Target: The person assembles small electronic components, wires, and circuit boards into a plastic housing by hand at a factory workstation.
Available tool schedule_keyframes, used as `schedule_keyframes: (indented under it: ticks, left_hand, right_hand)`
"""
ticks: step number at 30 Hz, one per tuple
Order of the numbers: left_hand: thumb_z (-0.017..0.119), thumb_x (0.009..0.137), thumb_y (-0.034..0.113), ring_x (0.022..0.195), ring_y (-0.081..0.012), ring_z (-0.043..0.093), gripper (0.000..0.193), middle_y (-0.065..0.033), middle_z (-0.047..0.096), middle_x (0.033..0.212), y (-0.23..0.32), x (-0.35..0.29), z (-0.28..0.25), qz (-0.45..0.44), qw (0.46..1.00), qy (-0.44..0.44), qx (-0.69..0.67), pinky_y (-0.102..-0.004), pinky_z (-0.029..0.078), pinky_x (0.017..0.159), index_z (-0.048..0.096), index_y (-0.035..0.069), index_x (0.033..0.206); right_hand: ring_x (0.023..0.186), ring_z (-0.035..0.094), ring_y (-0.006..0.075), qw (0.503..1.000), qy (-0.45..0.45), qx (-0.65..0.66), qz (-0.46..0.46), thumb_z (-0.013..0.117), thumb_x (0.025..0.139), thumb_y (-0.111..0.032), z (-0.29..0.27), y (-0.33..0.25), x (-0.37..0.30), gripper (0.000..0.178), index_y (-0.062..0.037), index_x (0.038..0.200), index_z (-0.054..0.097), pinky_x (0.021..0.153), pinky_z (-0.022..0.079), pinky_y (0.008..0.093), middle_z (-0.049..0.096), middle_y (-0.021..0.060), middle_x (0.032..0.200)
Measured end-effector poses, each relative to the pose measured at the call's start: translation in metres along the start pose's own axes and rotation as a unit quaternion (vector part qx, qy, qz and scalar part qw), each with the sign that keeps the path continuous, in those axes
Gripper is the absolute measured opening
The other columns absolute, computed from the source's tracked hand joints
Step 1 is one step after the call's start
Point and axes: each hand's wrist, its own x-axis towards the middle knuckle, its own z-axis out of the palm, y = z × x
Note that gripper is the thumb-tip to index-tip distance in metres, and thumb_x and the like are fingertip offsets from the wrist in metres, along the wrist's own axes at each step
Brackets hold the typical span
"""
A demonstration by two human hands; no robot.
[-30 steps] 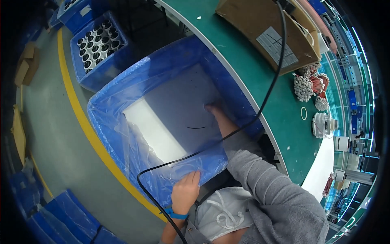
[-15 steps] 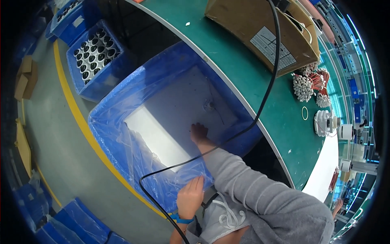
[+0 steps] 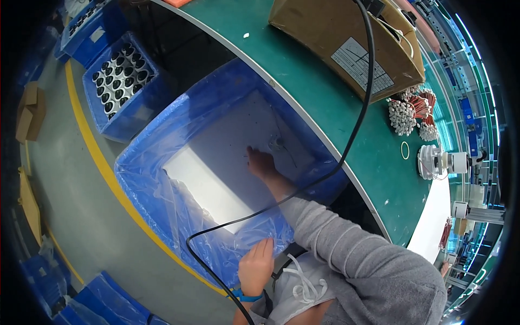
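Observation:
A large blue bin (image 3: 216, 81) lined with clear plastic film (image 3: 157, 211) stands before me. A pale flat sheet (image 3: 200, 184) lies inside it, partly in shadow, with small dark specks and a small clear piece with a thin dark strand (image 3: 277, 144). My right hand (image 3: 261, 163) reaches down over the sheet. Its fingers are mostly curled, the fingertips close together; anything between them is too small to make out. At the bin's near edge my left hand (image 3: 256, 268), with a blue wristband, has its fingers closed on the plastic film.
A black cable (image 3: 303, 189) hangs across the bin and my right arm. The green workbench (image 3: 303, 76) carries a cardboard box (image 3: 325, 38), bundled red-wired white connectors (image 3: 402, 116) and a white round device (image 3: 428, 162). A blue crate (image 3: 122, 122) of black-topped white parts stands behind left.
My right hand has moved a little farther and to the left over the sheet. My left hand stays at the bin's near edge. The view has shifted slightly.

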Motion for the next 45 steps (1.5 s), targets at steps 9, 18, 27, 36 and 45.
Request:
schedule_keyframes:
  ticks: [9, 18, 27, 36, 45]
  left_hand:
    - [0.068, 0.06, 0.003, 0.091, -0.0238, 0.063, 0.05, -0.007, 0.064, 0.106, 0.017, 0.014, 0.003, 0.002, 1.0, 0.016, -0.026, -0.0335, 0.053, 0.073, 0.06, 0.005, 0.11]
    - [0.063, 0.066, 0.005, 0.091, -0.0216, 0.063, 0.043, -0.0065, 0.063, 0.103, 0.002, -0.004, -0.002, -0.036, 0.999, 0.004, 0.028, -0.0319, 0.053, 0.073, 0.06, 0.004, 0.109]
    - [0.068, 0.061, 0.002, 0.092, -0.025, 0.063, 0.05, -0.0079, 0.063, 0.106, 0.01, 0.013, 0.003, -0.019, 1.0, -0.006, -0.018, -0.0347, 0.053, 0.073, 0.06, 0.005, 0.111]
    - [0.066, 0.065, 0.005, 0.092, -0.0253, 0.063, 0.045, -0.009, 0.064, 0.105, 0.035, 0.003, 0.0, 0.014, 0.999, -0.01, 0.048, -0.0345, 0.053, 0.072, 0.06, 0.006, 0.109]
    - [0.069, 0.071, 0.015, 0.104, -0.0347, 0.057, 0.049, -0.0157, 0.059, 0.116, 0.101, -0.002, 0.01, 0.002, 0.998, -0.067, 0.009, -0.0433, 0.047, 0.086, 0.056, 0.004, 0.116]
  right_hand:
    - [0.085, 0.062, 0.0253, 0.871, 0.035, -0.442, 0.212, 0.054, 0.086, -0.017, 0.092, 0.155, 0.09, 0.018, -0.0106, 0.092, 0.069, 0.058, 0.054, 0.0415, 0.059, 0.0103, 0.103]
    - [0.097, 0.062, 0.0279, 0.951, -0.089, -0.295, 0.014, 0.05, 0.089, -0.019, 0.038, 0.022, 0.045, 0.026, -0.0111, 0.106, 0.068, 0.063, 0.052, 0.0455, 0.059, 0.0132, 0.116]
    - [0.092, 0.064, 0.0244, 0.932, -0.099, -0.288, 0.199, 0.051, 0.088, -0.015, 0.168, 0.174, -0.093, 0.023, -0.0059, 0.101, 0.068, 0.06, 0.05, 0.0388, 0.063, 0.012, 0.103]
    - [0.076, 0.067, 0.0272, 0.996, -0.046, -0.054, 0.053, 0.062, 0.073, -0.009, -0.096, -0.012, -0.058, 0.013, -0.0088, 0.08, 0.073, 0.061, 0.053, 0.0416, 0.069, 0.0123, 0.081]
    - [0.078, 0.065, 0.0372, 0.954, -0.226, 0.189, -0.048, 0.056, 0.085, -0.04, -0.336, 0.079, -0.402, 0.039, -0.0075, 0.104, 0.066, 0.071, 0.053, 0.0454, 0.067, 0.019, 0.082]
